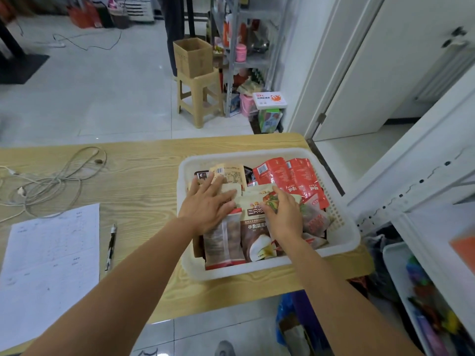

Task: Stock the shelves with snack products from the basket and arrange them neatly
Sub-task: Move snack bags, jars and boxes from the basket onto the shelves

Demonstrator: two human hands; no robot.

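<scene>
At the right of the bench (128, 170), a white basket (257, 271) holds snack packets (295, 176). The left hand (208, 204) rests flat on them, fingers (218, 188) straight. The right hand (284, 214) curls its fingers round the brown packet (253, 227).

we think this is a small stockroom or back room of a shop, not a sales floor. the floor (102, 98) has pale, glossy tiles. on a wooden table (144, 170) a white plastic basket (257, 272) is full of sealed snack packets (282, 173). beside it lie a printed sheet (51, 253), too small to read, and a pen (111, 246). at the right stands a white metal shelf unit (411, 191) with punched uprights. farther back a grey metal rack (232, 60) carries bottles and boxes, and a cardboard box (192, 57) sits on a plastic stool (199, 98). loose cables (51, 181) lie on the table, and a white door (372, 73) stands open.
</scene>
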